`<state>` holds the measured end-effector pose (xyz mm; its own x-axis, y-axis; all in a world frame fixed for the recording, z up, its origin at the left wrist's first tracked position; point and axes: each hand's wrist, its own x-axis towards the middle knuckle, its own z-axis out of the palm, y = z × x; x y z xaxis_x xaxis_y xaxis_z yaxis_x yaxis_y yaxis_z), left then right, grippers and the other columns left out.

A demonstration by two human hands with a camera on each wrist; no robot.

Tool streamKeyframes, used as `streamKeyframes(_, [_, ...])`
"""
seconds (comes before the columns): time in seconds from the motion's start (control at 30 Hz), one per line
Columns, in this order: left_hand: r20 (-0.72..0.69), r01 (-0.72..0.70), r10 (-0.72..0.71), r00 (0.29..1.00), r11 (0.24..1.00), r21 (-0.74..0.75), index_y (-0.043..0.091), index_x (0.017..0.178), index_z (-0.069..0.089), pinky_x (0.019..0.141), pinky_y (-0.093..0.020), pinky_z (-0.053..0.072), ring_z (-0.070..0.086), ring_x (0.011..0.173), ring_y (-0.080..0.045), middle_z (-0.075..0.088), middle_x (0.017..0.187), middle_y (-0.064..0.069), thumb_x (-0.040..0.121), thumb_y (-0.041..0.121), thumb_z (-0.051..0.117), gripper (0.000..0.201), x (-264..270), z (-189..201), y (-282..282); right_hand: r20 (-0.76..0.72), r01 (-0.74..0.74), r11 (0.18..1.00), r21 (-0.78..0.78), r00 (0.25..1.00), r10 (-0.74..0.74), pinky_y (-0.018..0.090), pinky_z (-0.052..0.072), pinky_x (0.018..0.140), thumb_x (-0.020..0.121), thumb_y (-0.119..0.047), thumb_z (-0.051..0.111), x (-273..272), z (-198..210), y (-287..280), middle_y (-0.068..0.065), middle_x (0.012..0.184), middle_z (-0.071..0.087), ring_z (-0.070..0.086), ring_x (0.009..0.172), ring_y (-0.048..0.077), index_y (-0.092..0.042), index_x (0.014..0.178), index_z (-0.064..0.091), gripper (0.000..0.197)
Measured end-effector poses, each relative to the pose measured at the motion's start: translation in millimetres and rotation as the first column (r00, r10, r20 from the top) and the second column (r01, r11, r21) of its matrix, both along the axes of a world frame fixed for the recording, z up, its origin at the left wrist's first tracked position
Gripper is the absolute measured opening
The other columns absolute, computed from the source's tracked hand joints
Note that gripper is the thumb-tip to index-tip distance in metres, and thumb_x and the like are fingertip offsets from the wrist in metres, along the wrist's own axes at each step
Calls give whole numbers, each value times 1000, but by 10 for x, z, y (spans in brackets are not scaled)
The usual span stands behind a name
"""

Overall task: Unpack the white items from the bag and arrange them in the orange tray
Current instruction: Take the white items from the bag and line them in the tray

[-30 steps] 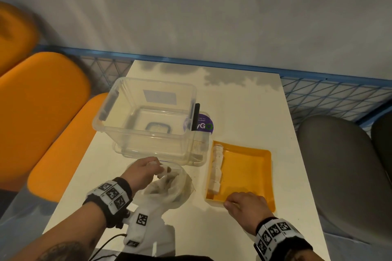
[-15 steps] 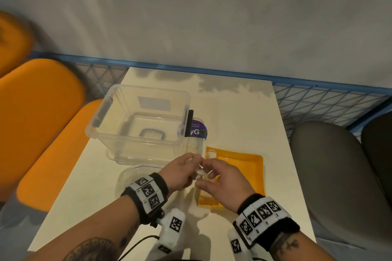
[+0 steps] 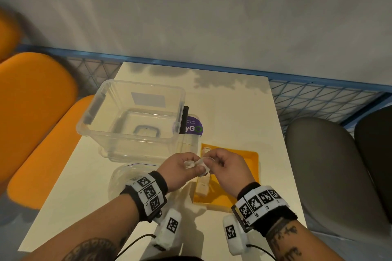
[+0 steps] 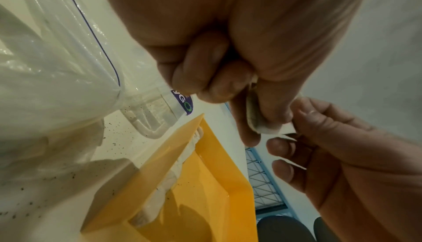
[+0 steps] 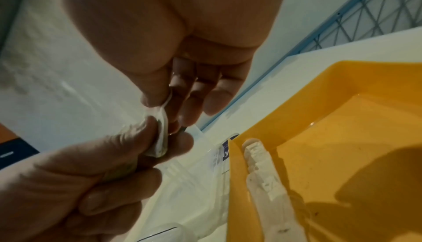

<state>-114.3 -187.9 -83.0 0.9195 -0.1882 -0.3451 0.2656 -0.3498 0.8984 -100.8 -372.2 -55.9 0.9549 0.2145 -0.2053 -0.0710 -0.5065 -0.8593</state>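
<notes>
My left hand and right hand meet above the left edge of the orange tray. Both pinch one small white item, a flat pad with a thin paper-like flap. In the left wrist view the white item sits between my left thumb and fingers, and the right fingers hold its flap. A row of white items lies along the tray's left wall. The clear plastic bag rests on the table to the left of my left wrist.
A clear plastic bin stands on its lid behind the bag, a purple label at its right. Orange seats flank the white table on the left, grey chairs on the right. A blue wire fence runs behind.
My left hand left the bag with a white item and moved right. My right hand rose from the tray's front edge to meet it. Both now pinch the item over the tray.
</notes>
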Motion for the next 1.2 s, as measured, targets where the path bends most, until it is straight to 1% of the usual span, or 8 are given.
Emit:
streamKeyframes(0.1, [-17,-24,26,1000,996,92,31,87,74,90,-38,51,69,88,-12,78,86,4,86,40,72,9,5,-83,27,9,1,996,-88,1000,0,24,52,71,95,-26,60,63,-64,-92,-11,78,67,65,78,10,-30,96,69,9])
streamKeyframes(0.2, [-44,-65,73,996,985,162,33,87,72,94,-32,49,68,99,-9,77,88,9,89,33,69,3,-17,-199,76,-20,-41,976,-216,999,38,24,47,70,97,-28,56,85,-193,-215,-17,79,62,62,80,11,-30,102,67,12])
streamKeyframes(0.33, [-62,-8,33,998,932,362,37,88,65,93,-28,44,60,117,-17,69,124,3,88,39,68,4,-35,-312,36,-202,-232,905,-356,965,168,26,46,69,97,-32,55,-1,-368,-247,-11,89,63,61,83,14,-30,100,64,10])
streamKeyframes(0.43, [-104,43,5,995,892,449,33,101,66,84,-27,44,60,107,-17,64,129,1,84,45,68,21,-16,-357,-48,-281,-407,806,-430,909,309,30,49,73,94,-34,57,-50,-478,-169,-7,90,64,60,84,16,-31,95,62,6])
streamKeyframes(0.53, [-150,61,7,989,893,446,32,105,65,77,-27,47,60,94,-13,65,119,1,79,47,72,31,5,-386,-98,-286,-473,747,-467,880,379,24,40,62,92,-33,59,-56,-573,-63,-12,76,56,55,77,12,-33,86,58,7])
streamKeyframes(0.7, [-152,85,-15,988,880,468,32,96,63,77,-26,46,59,91,-13,66,117,1,78,35,74,21,-1,-409,-131,-323,-431,768,-474,896,304,34,50,75,90,-28,61,-45,-731,52,-2,88,66,61,85,21,-25,87,62,4])
streamKeyframes(0.9, [-160,91,-19,987,886,455,33,95,62,63,-21,43,60,83,-11,63,102,4,80,36,73,18,-15,-418,-114,-230,-288,842,-455,952,201,28,45,69,87,-27,66,11,-840,80,-5,85,65,59,80,14,-25,85,71,5])
streamKeyframes(1.2, [-157,96,-29,987,893,439,31,93,64,68,-25,46,59,80,-10,62,91,7,81,37,73,17,-11,-428,-105,-225,-272,826,-494,957,181,31,52,72,84,-32,70,32,-928,107,-6,85,67,61,80,15,-28,85,68,5])
